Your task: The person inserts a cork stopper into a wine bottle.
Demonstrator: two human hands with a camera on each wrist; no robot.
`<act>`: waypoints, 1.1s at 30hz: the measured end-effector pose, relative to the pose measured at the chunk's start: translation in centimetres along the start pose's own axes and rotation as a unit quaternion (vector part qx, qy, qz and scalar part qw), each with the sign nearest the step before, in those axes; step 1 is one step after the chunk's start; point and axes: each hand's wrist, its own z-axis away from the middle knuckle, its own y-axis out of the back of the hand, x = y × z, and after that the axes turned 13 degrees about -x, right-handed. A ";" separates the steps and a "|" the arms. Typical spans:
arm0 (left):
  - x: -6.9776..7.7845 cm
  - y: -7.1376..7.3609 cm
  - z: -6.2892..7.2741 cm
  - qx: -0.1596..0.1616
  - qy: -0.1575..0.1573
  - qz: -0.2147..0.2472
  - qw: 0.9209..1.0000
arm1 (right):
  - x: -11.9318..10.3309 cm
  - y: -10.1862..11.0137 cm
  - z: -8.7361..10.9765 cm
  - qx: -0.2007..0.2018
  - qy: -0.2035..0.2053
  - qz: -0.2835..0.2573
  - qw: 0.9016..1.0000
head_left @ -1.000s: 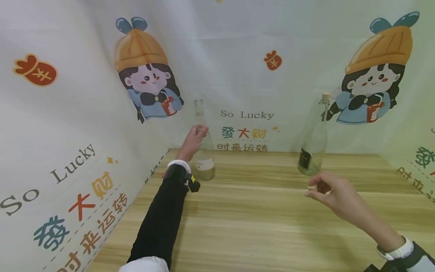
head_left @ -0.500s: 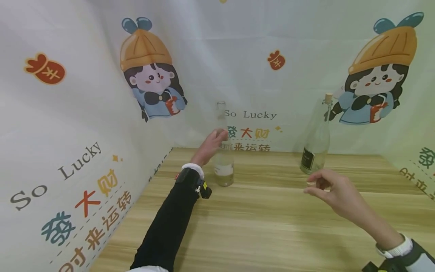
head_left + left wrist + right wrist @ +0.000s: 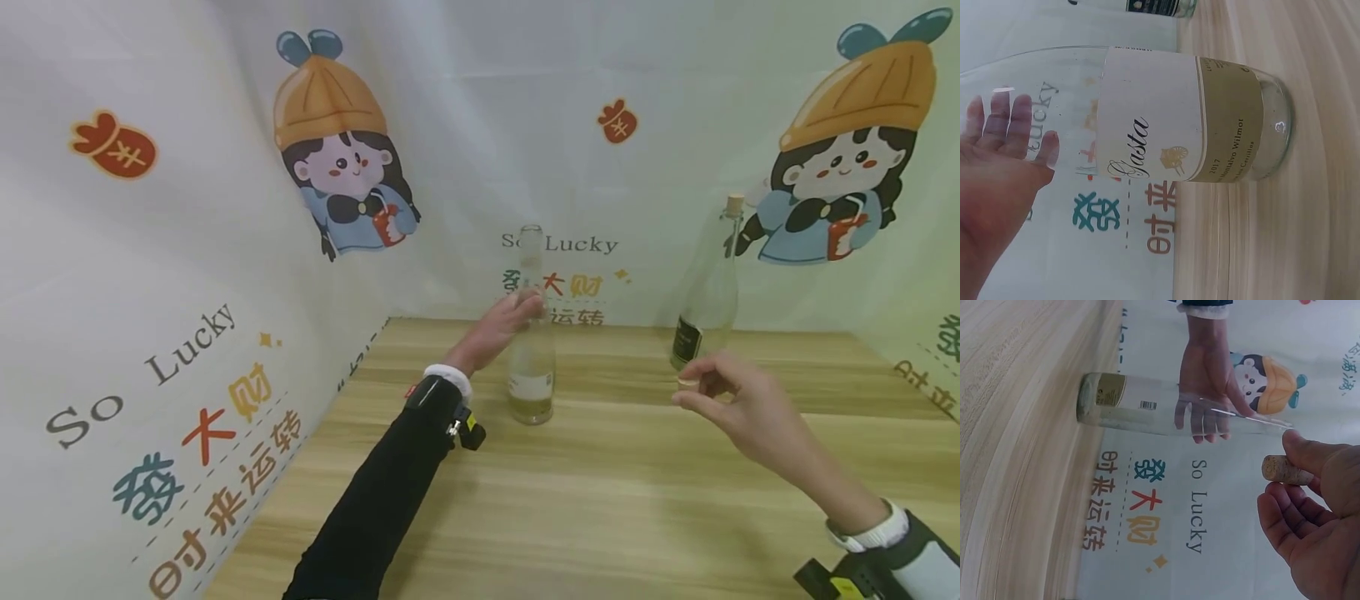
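Observation:
A tall clear glass bottle (image 3: 531, 354) stands upright in front of the back wall, its mouth uncovered. Its label (image 3: 1147, 112), white and tan, reads "Gasta". My left hand (image 3: 498, 327) grips the bottle around its shoulder; the fingers (image 3: 1019, 122) show through the glass. To the right, my right hand (image 3: 738, 408) pinches a small cork (image 3: 1279, 469) between thumb and fingers, mostly covered by them in the head view. In the right wrist view the cork lies beyond the bottle's mouth end.
A second clear bottle (image 3: 712, 283) with a black label and a cork stopper (image 3: 734, 205) stands behind my right hand. The wooden table (image 3: 570, 500) meets a printed cloth (image 3: 465, 150) at the back and sides.
My left hand has brought the bottle rightward and a little nearer, toward the middle. The right hand stays in about the same place with the cork. The head view has shifted slightly.

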 end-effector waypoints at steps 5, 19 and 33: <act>0.6 -1.4 0.2 -0.018 0.013 -0.014 1.000 | -0.3 0.1 -0.2 0.005 -0.003 -0.005 1.000; 2.6 -5.7 0.4 -0.113 -0.055 0.046 0.991 | -1.3 1.0 -0.7 0.025 0.018 -0.025 0.999; 4.5 -9.3 1.8 -0.170 -0.082 0.041 0.981 | -3.6 2.3 -1.9 0.077 0.042 -0.070 0.994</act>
